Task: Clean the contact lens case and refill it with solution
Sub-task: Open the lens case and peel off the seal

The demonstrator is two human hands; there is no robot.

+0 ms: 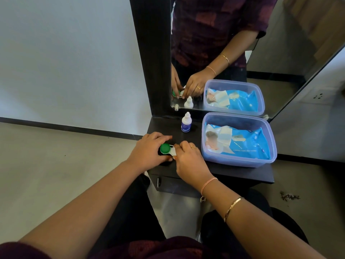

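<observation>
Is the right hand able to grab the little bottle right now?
Probably yes. The bottle stands upright just beyond the right hand, with bare shelf between them and the tub off to the side. The hand would first have to let go of the case.

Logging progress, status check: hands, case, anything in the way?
Left hand holds case by green cap; right hand pinches other end. Bottle upright behind, untouched. Tub beside, not blocking.
</observation>
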